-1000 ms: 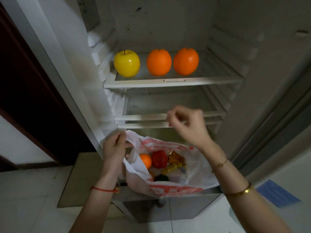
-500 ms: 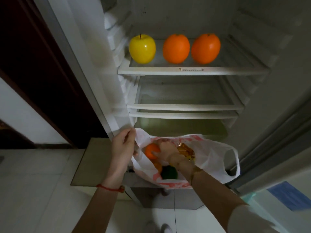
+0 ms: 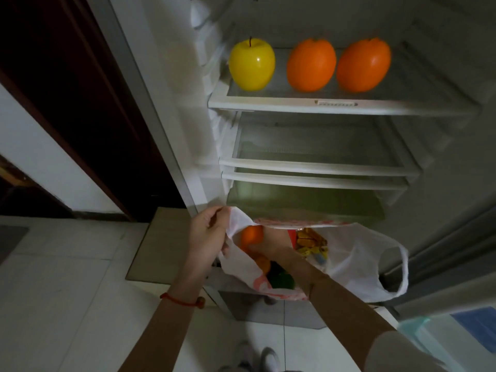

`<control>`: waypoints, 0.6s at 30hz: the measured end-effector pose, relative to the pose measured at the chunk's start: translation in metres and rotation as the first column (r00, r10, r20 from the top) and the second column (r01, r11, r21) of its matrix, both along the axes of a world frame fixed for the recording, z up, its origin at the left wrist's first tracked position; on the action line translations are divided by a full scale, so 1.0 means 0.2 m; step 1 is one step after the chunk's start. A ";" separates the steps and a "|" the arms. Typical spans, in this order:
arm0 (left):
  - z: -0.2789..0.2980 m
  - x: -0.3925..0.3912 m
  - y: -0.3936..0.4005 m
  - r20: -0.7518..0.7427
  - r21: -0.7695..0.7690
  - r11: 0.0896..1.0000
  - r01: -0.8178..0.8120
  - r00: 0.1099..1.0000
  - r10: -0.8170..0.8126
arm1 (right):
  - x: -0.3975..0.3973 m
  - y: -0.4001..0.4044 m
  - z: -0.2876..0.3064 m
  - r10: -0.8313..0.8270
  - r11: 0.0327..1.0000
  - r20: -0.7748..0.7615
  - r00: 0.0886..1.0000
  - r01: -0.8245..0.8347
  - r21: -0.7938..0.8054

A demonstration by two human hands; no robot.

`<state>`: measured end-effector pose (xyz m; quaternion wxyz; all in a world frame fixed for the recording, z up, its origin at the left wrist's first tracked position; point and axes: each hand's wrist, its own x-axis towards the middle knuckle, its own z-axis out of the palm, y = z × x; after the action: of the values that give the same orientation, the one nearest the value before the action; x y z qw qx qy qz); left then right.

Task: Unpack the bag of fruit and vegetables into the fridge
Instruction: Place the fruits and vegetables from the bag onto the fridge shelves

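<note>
Pinching the bag [image 3: 357, 253] rim, the left hand [image 3: 208, 232] holds; right hand [image 3: 271, 247] inside, grip hidden.

We see the left hand [image 3: 208, 232] pinching the bag [image 3: 357, 253] rim at 9 o'clock, the right hand [image 3: 276, 244] inside by an orange [image 3: 251, 234]. At 12 o'clock, the fridge shelf [image 3: 268, 102] carries an apple [image 3: 251, 67].

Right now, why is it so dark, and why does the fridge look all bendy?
Head view: the light is dim, so the fridge looks grey; only a small shiny glint sits on the yellow apple. The wide lens bends and tilts the fridge's straight edges. The right hand inside the bag is shadowy and slightly blurred.
</note>
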<state>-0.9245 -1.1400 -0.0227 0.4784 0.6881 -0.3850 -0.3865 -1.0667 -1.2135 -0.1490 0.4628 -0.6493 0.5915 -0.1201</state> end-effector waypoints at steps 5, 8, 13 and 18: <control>0.00 0.03 0.02 -0.033 0.009 1.000 0.020 0.999 -0.019 | -0.17 0.07 0.02 0.044 0.998 0.164 0.986 -0.035 -0.054; 0.01 0.01 0.00 -0.043 -0.011 1.000 0.004 0.999 -0.005 | -0.24 0.10 0.05 0.005 0.999 0.210 0.978 0.003 -0.037; 0.00 -0.04 -0.06 -0.030 -0.063 0.998 0.012 0.999 -0.014 | -0.31 0.16 0.21 -0.081 0.996 0.345 0.935 0.091 -0.012; 0.01 -0.09 -0.10 -0.031 -0.120 0.992 0.038 0.999 -0.042 | -0.42 0.23 0.41 -0.155 0.980 0.522 0.838 0.199 -0.029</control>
<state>-0.9434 -1.1609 -0.0203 0.5173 0.6438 -0.4132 -0.3838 -1.1503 -1.1673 -0.0671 0.5645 -0.5539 0.4974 -0.3565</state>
